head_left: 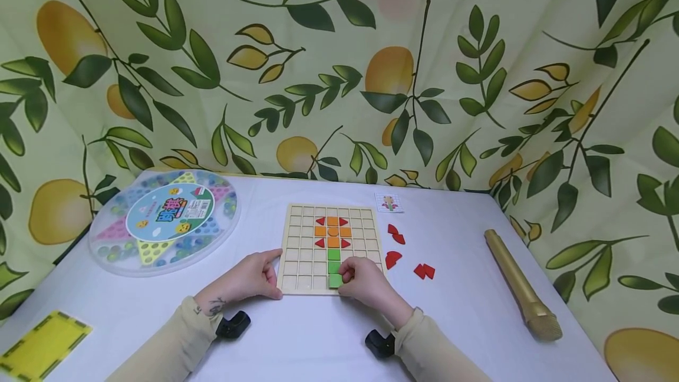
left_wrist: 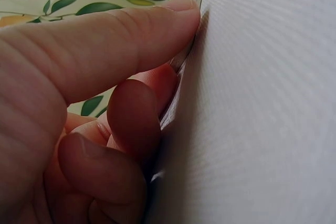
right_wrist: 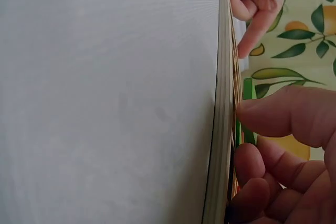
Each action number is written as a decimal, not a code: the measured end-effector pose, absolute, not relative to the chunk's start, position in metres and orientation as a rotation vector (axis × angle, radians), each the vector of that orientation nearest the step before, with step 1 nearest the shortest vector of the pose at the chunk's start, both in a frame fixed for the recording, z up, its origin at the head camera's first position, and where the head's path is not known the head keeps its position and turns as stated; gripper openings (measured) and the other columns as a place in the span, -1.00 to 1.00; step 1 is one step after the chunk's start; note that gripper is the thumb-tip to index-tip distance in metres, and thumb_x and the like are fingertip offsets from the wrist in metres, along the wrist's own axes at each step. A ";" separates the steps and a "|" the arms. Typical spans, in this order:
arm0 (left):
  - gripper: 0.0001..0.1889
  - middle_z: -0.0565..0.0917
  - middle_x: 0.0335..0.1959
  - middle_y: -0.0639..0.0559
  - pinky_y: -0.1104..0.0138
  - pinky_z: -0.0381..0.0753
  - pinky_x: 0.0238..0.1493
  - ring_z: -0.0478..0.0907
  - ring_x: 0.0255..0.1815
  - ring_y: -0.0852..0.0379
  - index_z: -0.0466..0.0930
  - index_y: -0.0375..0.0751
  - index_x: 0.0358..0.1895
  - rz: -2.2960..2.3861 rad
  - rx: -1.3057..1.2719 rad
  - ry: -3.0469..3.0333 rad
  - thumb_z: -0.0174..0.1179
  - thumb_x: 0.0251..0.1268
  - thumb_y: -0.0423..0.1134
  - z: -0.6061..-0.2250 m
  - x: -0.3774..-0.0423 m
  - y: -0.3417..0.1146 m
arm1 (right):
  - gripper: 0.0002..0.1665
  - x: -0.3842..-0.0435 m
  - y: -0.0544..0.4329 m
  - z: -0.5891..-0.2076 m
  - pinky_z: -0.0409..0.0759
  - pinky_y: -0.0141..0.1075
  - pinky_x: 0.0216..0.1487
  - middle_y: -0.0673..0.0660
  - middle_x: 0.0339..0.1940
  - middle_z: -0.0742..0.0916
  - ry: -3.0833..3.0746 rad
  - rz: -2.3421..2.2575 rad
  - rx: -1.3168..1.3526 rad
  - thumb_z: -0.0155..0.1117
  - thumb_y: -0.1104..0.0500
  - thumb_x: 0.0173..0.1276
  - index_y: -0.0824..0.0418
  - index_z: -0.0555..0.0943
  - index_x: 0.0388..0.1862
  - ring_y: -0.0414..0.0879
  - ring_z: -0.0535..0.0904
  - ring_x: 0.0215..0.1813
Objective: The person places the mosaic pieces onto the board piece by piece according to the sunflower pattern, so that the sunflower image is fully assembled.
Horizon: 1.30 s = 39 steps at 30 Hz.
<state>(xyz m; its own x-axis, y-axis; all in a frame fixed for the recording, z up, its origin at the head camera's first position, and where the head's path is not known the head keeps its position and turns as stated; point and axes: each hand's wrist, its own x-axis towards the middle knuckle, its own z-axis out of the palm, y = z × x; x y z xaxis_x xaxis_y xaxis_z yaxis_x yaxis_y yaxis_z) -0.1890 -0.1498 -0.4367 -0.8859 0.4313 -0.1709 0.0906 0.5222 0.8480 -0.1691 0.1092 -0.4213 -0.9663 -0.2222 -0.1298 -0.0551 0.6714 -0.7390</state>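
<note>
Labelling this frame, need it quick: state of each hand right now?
Left hand: open, touching the grid board at its left edge.
Right hand: closed, pinching the green square nearest the person.

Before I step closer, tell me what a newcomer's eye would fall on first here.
Probably the wooden grid board mid-table, where orange, red and green pieces form a flower-like figure and the right hand works at its lowest green square. Next, likely the big round game case at the table's left and the gold microphone lying at the right. The leaf-and-fruit cloth fills the background.
</note>
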 end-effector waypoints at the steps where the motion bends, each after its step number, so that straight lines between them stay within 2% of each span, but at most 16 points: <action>1: 0.03 0.50 -0.66 0.02 0.40 0.44 -0.36 0.43 -0.63 0.17 0.06 -0.53 0.35 1.309 0.437 2.406 0.48 -0.31 -0.40 -0.437 -0.189 -0.150 | -0.79 -0.169 0.109 -0.421 0.41 -0.36 -0.48 0.02 -0.59 0.53 2.684 -1.160 -0.226 0.41 0.34 -0.08 0.18 0.58 -0.45 -0.12 0.41 -0.45; 13: 0.03 0.50 -0.67 0.02 0.39 0.44 -0.40 0.43 -0.62 0.16 0.08 -0.53 0.34 1.316 0.431 2.410 0.48 -0.32 -0.41 -0.436 -0.189 -0.149 | -0.79 -0.170 0.107 -0.423 0.44 -0.33 -0.40 0.03 -0.57 0.55 2.668 -1.174 -0.183 0.44 0.33 -0.06 0.19 0.64 -0.39 -0.11 0.42 -0.41; 23: 0.03 0.50 -0.67 0.02 0.39 0.44 -0.39 0.42 -0.63 0.17 0.07 -0.53 0.35 1.308 0.434 2.408 0.48 -0.30 -0.40 -0.436 -0.189 -0.149 | -0.80 -0.168 0.107 -0.422 0.44 -0.32 -0.37 0.02 -0.55 0.56 2.672 -1.177 -0.161 0.48 0.26 -0.06 0.17 0.64 -0.42 -0.11 0.43 -0.40; 27: 0.04 0.50 -0.67 0.01 0.39 0.43 -0.39 0.42 -0.64 0.16 0.06 -0.54 0.34 1.317 0.437 2.405 0.48 -0.31 -0.40 -0.436 -0.188 -0.149 | -0.83 -0.170 0.112 -0.415 0.44 -0.31 -0.41 0.05 -0.53 0.55 2.661 -1.207 -0.104 0.42 0.24 0.00 0.18 0.62 -0.39 -0.09 0.43 -0.39; 31: 0.04 0.50 -0.67 0.02 0.39 0.43 -0.38 0.42 -0.64 0.16 0.07 -0.54 0.34 1.311 0.444 2.416 0.49 -0.32 -0.40 -0.436 -0.189 -0.149 | -0.82 -0.186 0.133 -0.398 0.45 -0.31 -0.39 0.08 -0.44 0.59 2.713 -1.235 0.021 0.34 0.20 0.11 0.22 0.63 -0.29 -0.07 0.45 -0.35; 39: 0.03 0.50 -0.67 0.02 0.40 0.43 -0.43 0.42 -0.64 0.18 0.06 -0.54 0.34 1.312 0.436 2.413 0.48 -0.31 -0.40 -0.437 -0.188 -0.149 | -0.69 -0.232 0.196 -0.377 0.51 -0.23 -0.19 0.23 -0.14 0.61 2.830 -1.081 0.427 0.22 0.17 0.24 0.30 0.56 -0.09 0.04 0.46 -0.16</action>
<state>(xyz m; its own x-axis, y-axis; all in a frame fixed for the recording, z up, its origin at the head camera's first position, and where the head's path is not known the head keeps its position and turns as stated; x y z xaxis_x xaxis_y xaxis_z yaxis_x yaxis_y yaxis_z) -0.1885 -0.1488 -0.4373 -0.8880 0.4299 -0.1630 0.0968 0.5213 0.8478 -0.2319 0.1957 -0.3774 -0.9577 0.2285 -0.1748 0.2868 0.7119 -0.6411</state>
